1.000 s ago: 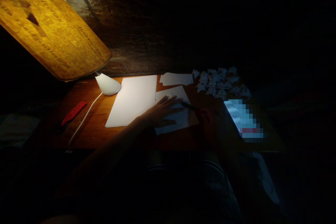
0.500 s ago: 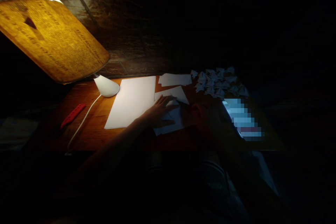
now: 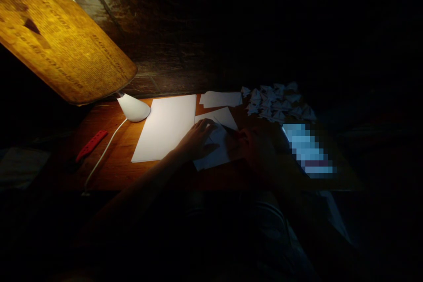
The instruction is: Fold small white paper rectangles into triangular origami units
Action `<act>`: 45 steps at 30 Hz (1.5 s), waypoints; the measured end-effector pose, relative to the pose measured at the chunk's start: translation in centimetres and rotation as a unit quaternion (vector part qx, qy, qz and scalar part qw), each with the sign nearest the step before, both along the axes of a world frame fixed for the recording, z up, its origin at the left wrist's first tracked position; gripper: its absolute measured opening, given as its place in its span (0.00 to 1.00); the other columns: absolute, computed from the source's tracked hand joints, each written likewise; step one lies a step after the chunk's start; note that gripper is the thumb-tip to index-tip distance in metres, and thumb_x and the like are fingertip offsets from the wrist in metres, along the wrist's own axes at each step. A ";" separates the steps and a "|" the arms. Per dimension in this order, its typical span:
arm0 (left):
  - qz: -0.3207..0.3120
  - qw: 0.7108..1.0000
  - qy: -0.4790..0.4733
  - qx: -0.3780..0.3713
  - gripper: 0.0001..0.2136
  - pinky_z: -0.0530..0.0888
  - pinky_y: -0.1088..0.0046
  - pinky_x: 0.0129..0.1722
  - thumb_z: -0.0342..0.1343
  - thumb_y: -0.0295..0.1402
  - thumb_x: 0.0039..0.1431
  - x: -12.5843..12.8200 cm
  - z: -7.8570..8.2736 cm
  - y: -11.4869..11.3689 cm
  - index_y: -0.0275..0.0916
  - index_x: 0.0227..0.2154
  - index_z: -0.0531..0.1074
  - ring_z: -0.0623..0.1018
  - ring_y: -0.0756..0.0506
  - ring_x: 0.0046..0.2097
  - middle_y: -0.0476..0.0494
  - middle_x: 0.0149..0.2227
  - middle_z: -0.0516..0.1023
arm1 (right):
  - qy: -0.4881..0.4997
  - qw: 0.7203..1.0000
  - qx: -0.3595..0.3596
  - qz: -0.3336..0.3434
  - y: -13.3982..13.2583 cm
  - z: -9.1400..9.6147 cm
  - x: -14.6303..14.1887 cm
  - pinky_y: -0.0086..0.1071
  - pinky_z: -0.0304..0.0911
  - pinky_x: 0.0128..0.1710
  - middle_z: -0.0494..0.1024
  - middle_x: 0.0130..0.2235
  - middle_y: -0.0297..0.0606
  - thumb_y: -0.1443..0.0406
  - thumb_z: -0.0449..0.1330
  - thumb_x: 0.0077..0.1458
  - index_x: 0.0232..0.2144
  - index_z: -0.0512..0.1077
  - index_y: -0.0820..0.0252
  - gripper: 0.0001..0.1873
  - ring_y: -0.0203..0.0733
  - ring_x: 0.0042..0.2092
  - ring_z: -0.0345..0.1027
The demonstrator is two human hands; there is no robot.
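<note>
My left hand (image 3: 198, 137) rests on white paper sheets (image 3: 220, 157), its fingers bent over them and the thumb apart. It seems to press them down rather than grip them. To its right, my right hand (image 3: 254, 143) is in deep shadow, closed around a thin, dark, pointed tool (image 3: 228, 129). The tool's tip points up and left over the paper; its exact kind is too dark to tell. A thin line shows on the paper near my left fingers. Left of my left hand lies a larger stack of white paper (image 3: 168, 125).
A lamp (image 3: 134, 108) with a yellow printed shade (image 3: 72, 48) lights the left side. Its white cord (image 3: 104, 155) runs past a red cutter-like object (image 3: 91, 144). Small paper strips (image 3: 220, 99), several folded paper pieces (image 3: 272, 102) and a lit phone (image 3: 307, 150) lie on the wooden table (image 3: 115, 176).
My left fingers have drawn in from a wider spread. The pointed tool in my right hand now shows more clearly above the paper. The camera view has shifted slightly.
</note>
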State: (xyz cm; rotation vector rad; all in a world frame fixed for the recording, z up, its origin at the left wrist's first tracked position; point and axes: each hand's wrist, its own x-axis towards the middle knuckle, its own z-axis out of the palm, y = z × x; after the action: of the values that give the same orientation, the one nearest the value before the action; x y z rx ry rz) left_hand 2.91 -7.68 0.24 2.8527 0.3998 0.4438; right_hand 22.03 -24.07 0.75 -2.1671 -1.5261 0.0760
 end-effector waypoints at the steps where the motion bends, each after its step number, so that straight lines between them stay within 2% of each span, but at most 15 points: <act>1: -0.003 1.000 -0.002 -0.003 0.27 0.75 0.43 0.61 0.62 0.40 0.63 0.0 0.0 0.0 0.42 0.62 0.64 0.70 0.31 0.62 0.32 0.61 0.67 | 0.001 1.000 0.002 0.000 0.1 0.0 -0.1 0.41 0.60 0.45 0.77 0.47 0.49 0.69 0.56 0.68 0.44 0.77 0.58 0.09 0.54 0.48 0.68; 7: -0.001 1.000 -0.002 0.007 0.27 0.75 0.43 0.61 0.62 0.41 0.63 0.0 0.0 -0.1 0.41 0.62 0.64 0.70 0.31 0.62 0.31 0.61 0.67 | 0.000 1.000 0.002 -0.013 0.3 -0.1 -0.5 0.41 0.60 0.45 0.77 0.47 0.50 0.69 0.55 0.69 0.46 0.77 0.60 0.10 0.54 0.48 0.69; 12: -0.002 1.000 0.006 0.006 0.25 0.74 0.42 0.61 0.61 0.41 0.64 0.0 -0.1 -0.1 0.40 0.61 0.65 0.70 0.30 0.62 0.29 0.62 0.67 | -0.011 0.995 0.002 -0.094 -0.9 -0.7 0.5 0.41 0.58 0.43 0.77 0.45 0.54 0.66 0.52 0.71 0.47 0.76 0.62 0.12 0.56 0.46 0.69; 18: 0.001 1.000 0.001 0.003 0.26 0.74 0.42 0.61 0.62 0.42 0.64 -0.1 -0.2 0.1 0.41 0.61 0.65 0.70 0.31 0.62 0.31 0.61 0.67 | -0.015 0.997 0.023 -0.068 -1.0 -1.2 1.0 0.40 0.57 0.41 0.77 0.44 0.52 0.65 0.52 0.71 0.46 0.74 0.61 0.11 0.55 0.45 0.68; 22: 0.009 1.000 -0.002 -0.003 0.23 0.75 0.45 0.61 0.60 0.41 0.66 0.1 -0.1 0.1 0.40 0.60 0.67 0.71 0.33 0.61 0.32 0.60 0.70 | -0.007 0.998 0.034 -0.060 -1.1 -1.5 1.0 0.41 0.58 0.42 0.77 0.45 0.52 0.66 0.52 0.70 0.45 0.74 0.61 0.11 0.54 0.45 0.68; 30: 0.071 0.996 -0.038 -0.032 0.12 0.79 0.53 0.55 0.53 0.34 0.71 1.0 -0.2 0.5 0.39 0.53 0.73 0.78 0.38 0.54 0.36 0.52 0.78 | 0.020 0.996 0.061 -0.060 -4.2 -2.0 1.1 0.40 0.60 0.41 0.76 0.45 0.48 0.66 0.51 0.70 0.45 0.75 0.57 0.12 0.52 0.44 0.70; 36: 0.147 0.984 -0.065 -0.072 0.09 0.80 0.61 0.45 0.53 0.34 0.71 1.3 0.3 0.7 0.37 0.46 0.76 0.80 0.41 0.42 0.38 0.43 0.81 | 0.022 0.997 0.065 -0.039 -6.1 -1.9 1.1 0.41 0.61 0.42 0.78 0.45 0.47 0.67 0.54 0.68 0.43 0.75 0.58 0.09 0.53 0.45 0.70; 40: 0.142 0.984 -0.080 -0.078 0.09 0.79 0.62 0.43 0.53 0.34 0.71 1.2 0.3 0.8 0.37 0.44 0.76 0.80 0.42 0.41 0.39 0.42 0.81 | 0.023 0.999 0.042 -0.020 -5.7 -1.4 0.9 0.41 0.61 0.43 0.78 0.45 0.46 0.68 0.55 0.67 0.43 0.75 0.57 0.09 0.53 0.46 0.71; 45: 0.103 0.986 -0.101 -0.083 0.09 0.80 0.61 0.46 0.53 0.33 0.70 0.9 0.4 0.8 0.38 0.44 0.77 0.82 0.42 0.45 0.37 0.45 0.82 | 0.028 1.000 0.013 0.005 -2.9 -0.4 0.3 0.40 0.61 0.44 0.77 0.46 0.48 0.69 0.53 0.69 0.45 0.75 0.59 0.10 0.52 0.46 0.71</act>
State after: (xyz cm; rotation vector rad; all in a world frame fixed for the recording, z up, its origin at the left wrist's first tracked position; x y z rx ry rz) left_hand 3.82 -6.92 0.61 2.5842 0.6626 0.6962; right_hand 22.33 -26.93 0.32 -2.1201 -1.4994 0.1189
